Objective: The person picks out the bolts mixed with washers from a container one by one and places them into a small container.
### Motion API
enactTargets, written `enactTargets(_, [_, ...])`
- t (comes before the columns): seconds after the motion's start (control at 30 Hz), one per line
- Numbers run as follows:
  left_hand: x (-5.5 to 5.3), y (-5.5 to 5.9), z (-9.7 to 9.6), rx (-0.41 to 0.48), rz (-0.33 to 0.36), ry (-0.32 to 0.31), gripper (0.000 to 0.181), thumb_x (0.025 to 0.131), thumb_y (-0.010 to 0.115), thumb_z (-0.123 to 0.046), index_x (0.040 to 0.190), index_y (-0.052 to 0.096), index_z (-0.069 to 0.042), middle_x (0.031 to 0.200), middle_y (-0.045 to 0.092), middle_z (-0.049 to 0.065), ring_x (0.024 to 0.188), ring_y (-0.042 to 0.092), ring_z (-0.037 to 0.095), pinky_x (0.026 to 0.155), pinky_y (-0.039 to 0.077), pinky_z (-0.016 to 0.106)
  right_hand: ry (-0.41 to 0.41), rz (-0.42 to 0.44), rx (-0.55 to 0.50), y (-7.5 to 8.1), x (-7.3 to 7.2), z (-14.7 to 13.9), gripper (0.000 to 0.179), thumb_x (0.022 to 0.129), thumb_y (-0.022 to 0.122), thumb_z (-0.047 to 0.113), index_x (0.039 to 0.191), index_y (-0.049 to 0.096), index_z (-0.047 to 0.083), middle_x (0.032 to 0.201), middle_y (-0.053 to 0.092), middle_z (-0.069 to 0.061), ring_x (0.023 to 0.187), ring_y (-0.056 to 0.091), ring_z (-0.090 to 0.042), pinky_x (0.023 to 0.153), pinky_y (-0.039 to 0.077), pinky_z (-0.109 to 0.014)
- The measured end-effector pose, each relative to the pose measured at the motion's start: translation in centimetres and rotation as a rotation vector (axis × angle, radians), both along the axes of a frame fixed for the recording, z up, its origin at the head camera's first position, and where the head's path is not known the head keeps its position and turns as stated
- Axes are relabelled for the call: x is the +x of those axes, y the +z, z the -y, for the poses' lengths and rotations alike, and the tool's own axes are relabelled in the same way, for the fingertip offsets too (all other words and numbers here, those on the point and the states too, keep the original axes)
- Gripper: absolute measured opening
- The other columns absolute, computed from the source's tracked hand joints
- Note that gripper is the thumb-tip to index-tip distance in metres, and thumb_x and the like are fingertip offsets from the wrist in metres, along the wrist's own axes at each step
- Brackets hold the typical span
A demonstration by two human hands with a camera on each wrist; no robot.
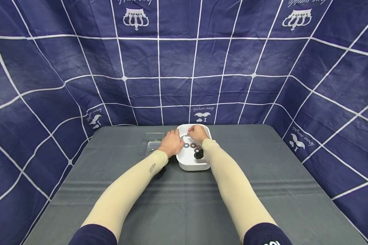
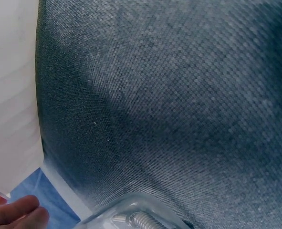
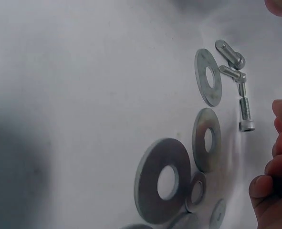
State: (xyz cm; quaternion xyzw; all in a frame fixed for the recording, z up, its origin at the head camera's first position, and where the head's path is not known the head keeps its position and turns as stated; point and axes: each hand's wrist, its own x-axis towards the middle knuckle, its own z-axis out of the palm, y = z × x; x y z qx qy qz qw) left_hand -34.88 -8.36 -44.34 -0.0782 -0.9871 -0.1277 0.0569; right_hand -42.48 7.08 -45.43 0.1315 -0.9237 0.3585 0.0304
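Observation:
My left hand (image 1: 172, 142) rests at the left rim of a white tray (image 1: 190, 165), thumb side over its inside; its fingers (image 2: 21, 212) look relaxed in the left wrist view. Above the far right of the tray, my right hand (image 1: 198, 133) has curled fingers (image 3: 262, 186); whatever lies between them is hidden, so I cannot tell if it pinches anything. Near those fingertips lie several socket-head screws (image 3: 246, 114) in a loose chain. Flat metal washers (image 3: 162, 179) of different sizes are spread beside them on the tray's floor.
Left of the tray, beside my left hand, clear plastic boxes (image 1: 154, 144) stand on the grey cloth-covered table (image 1: 184, 204). A metal screw (image 2: 148, 222) lies inside one of them. A blue checked curtain (image 1: 178, 92) hangs behind and at both sides.

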Motion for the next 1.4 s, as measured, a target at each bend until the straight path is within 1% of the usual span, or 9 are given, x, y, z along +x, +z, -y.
enactTargets(0.13, [-0.1, -0.8, -0.3, 0.015, -0.008, -0.019, 0.058, 0.098, 0.050, -0.028, 0.142, 0.039, 0.009, 0.125, 0.056, 0.025, 0.119, 0.056, 0.040, 0.103, 0.048, 0.049, -0.050, 0.030, -0.049, -1.1, 0.1, -0.1, 0.021, 0.085, 0.066, 0.009, 0.101, 0.074, -0.001, 0.102, 0.074, -0.016, 0.094, 0.065, -0.028, 0.089, 0.051, -0.034])
enactTargets(0.27, [-0.1, -0.9, -0.6, 0.019, -0.012, -0.033, 0.056, 0.098, 0.050, -0.027, 0.140, 0.040, 0.009, 0.123, 0.057, 0.025, 0.117, 0.058, 0.040, 0.103, 0.048, 0.049, -0.110, 0.057, -0.071, -1.7, 0.2, -0.2, 0.024, 0.083, 0.066, 0.009, 0.104, 0.075, 0.000, 0.106, 0.074, -0.015, 0.097, 0.066, -0.028, 0.091, 0.051, -0.034])
enactTargets(0.43, [-0.2, -0.5, -0.6, 0.021, -0.021, -0.044, 0.053, 0.098, 0.050, -0.026, 0.137, 0.042, 0.009, 0.120, 0.059, 0.025, 0.113, 0.060, 0.040, 0.099, 0.050, 0.049, -0.155, 0.080, -0.118, -1.7, 0.0, -0.3, 0.025, 0.083, 0.066, 0.009, 0.104, 0.076, 0.002, 0.107, 0.074, -0.014, 0.094, 0.065, -0.026, 0.086, 0.051, -0.030])
enactTargets(0.6, [-0.1, 0.0, -0.5, 0.011, -0.029, -0.033, 0.051, 0.097, 0.051, -0.027, 0.134, 0.043, 0.008, 0.114, 0.059, 0.024, 0.109, 0.061, 0.040, 0.096, 0.051, 0.050, -0.153, 0.098, -0.147, -1.6, -0.1, -0.2, 0.025, 0.083, 0.065, 0.010, 0.105, 0.076, 0.003, 0.104, 0.074, -0.014, 0.091, 0.064, -0.024, 0.080, 0.050, -0.025])
enactTargets(0.73, [0.0, 0.1, -0.4, 0.006, -0.015, -0.030, 0.053, 0.097, 0.049, -0.028, 0.135, 0.042, 0.008, 0.115, 0.058, 0.024, 0.110, 0.061, 0.039, 0.096, 0.051, 0.050, -0.164, 0.106, -0.150, -1.7, -0.1, -0.2, 0.025, 0.081, 0.067, 0.008, 0.104, 0.077, 0.004, 0.102, 0.074, -0.013, 0.087, 0.063, -0.023, 0.073, 0.049, -0.024])
enactTargets(0.87, [0.0, 0.0, -0.4, -0.003, -0.005, -0.019, 0.054, 0.097, 0.050, -0.028, 0.136, 0.042, 0.008, 0.116, 0.058, 0.024, 0.111, 0.060, 0.039, 0.096, 0.051, 0.050, -0.166, 0.121, -0.134, -2.0, -0.1, 0.0, 0.024, 0.082, 0.069, 0.008, 0.104, 0.077, 0.005, 0.099, 0.073, -0.011, 0.084, 0.062, -0.021, 0.069, 0.047, -0.022])
enactTargets(1.03, [0.0, -0.2, -0.3, -0.013, -0.002, -0.007, 0.053, 0.097, 0.049, -0.028, 0.135, 0.042, 0.008, 0.116, 0.058, 0.024, 0.111, 0.060, 0.038, 0.096, 0.052, 0.049, -0.168, 0.115, -0.116, -2.4, -0.1, 0.3, 0.022, 0.083, 0.070, 0.008, 0.104, 0.077, 0.005, 0.093, 0.072, -0.010, 0.082, 0.060, -0.020, 0.070, 0.046, -0.023])
enactTargets(1.23, [-0.1, -0.2, -0.1, -0.021, -0.003, -0.009, 0.054, 0.097, 0.049, -0.029, 0.136, 0.041, 0.008, 0.117, 0.058, 0.024, 0.111, 0.060, 0.038, 0.096, 0.052, 0.049, -0.165, 0.106, -0.089, -2.5, -0.2, 0.5, 0.019, 0.084, 0.072, 0.009, 0.102, 0.077, 0.005, 0.093, 0.073, -0.009, 0.082, 0.061, -0.020, 0.073, 0.046, -0.025])
enactTargets(1.4, [-0.1, -0.1, 0.1, -0.030, 0.000, -0.004, 0.055, 0.098, 0.049, -0.030, 0.137, 0.041, 0.007, 0.117, 0.058, 0.023, 0.111, 0.060, 0.038, 0.095, 0.052, 0.049, -0.163, 0.109, -0.077, -2.4, -0.2, 0.6, 0.017, 0.085, 0.073, 0.009, 0.100, 0.077, 0.005, 0.089, 0.071, -0.008, 0.079, 0.059, -0.018, 0.069, 0.045, -0.024])
